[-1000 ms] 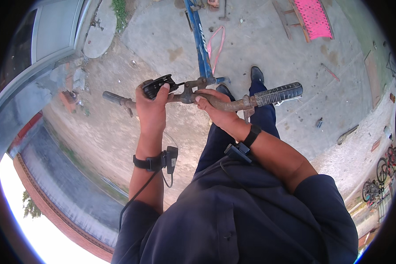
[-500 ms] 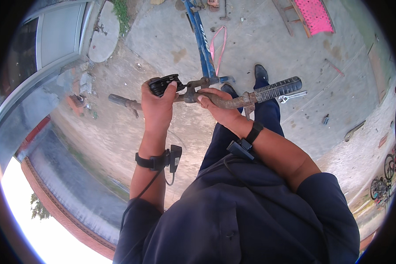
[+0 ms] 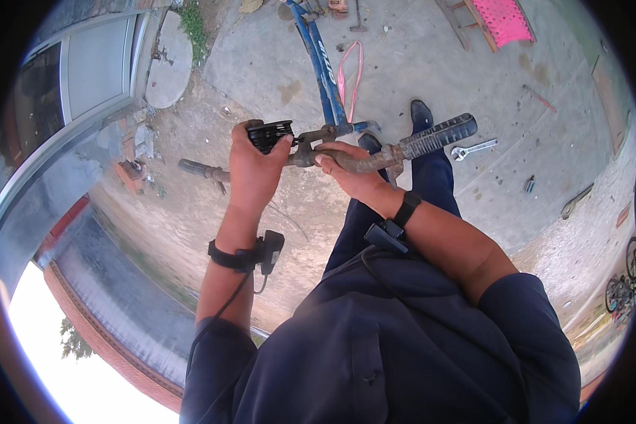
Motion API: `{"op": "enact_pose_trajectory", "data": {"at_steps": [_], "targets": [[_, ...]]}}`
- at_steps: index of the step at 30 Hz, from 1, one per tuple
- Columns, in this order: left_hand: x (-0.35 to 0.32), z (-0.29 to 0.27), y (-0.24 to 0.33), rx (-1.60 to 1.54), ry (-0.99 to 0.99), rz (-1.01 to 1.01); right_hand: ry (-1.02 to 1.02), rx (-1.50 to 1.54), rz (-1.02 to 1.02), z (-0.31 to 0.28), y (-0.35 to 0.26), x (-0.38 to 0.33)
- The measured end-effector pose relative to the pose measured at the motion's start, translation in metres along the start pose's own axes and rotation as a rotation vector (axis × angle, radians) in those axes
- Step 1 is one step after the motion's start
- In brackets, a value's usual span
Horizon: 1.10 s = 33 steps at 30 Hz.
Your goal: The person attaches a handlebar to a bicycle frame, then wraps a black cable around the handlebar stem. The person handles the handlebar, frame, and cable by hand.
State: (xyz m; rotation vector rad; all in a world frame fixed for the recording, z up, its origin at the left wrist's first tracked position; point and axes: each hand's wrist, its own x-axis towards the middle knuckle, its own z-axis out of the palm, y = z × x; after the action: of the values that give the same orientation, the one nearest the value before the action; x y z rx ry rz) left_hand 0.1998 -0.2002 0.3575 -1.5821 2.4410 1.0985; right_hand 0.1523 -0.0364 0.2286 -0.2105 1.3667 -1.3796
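Note:
A rusty bicycle handlebar (image 3: 374, 161) crosses the middle of the head view, with a black rubber grip (image 3: 439, 134) at its right end and another grip (image 3: 198, 169) at its left end. My left hand (image 3: 254, 173) is closed around a small black round part (image 3: 270, 134) mounted on the bar beside the stem clamp (image 3: 305, 150). My right hand (image 3: 350, 173) grips the bar just right of the clamp. The blue bicycle frame (image 3: 321, 60) runs away from the clamp over the concrete ground.
A silver wrench (image 3: 473, 148) lies on the concrete to the right of the bar. A pink strap (image 3: 350, 74) lies beside the frame, a pink mesh panel (image 3: 505, 21) at the top right. A round concrete slab (image 3: 168, 67) and a metal door (image 3: 85, 78) are on the left.
The handlebar and both hands have shifted slightly in view as my head moved. Both hands keep the same hold. The wrench on the ground has come into sight.

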Motion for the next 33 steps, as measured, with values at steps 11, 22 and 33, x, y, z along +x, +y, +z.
{"op": "enact_pose_trajectory", "data": {"at_steps": [11,22,33], "targets": [[0.025,-0.025,0.009,0.172,-0.388,0.199,0.034,-0.032,-0.036,0.0,0.004,0.004],[0.04,-0.029,0.027,-0.05,-0.565,-0.129,0.044,-0.032,-0.048,-0.001,-0.002,0.003],[0.043,-0.028,0.041,0.461,-0.542,0.211,0.008,-0.027,-0.067,-0.004,-0.014,0.002]]}}
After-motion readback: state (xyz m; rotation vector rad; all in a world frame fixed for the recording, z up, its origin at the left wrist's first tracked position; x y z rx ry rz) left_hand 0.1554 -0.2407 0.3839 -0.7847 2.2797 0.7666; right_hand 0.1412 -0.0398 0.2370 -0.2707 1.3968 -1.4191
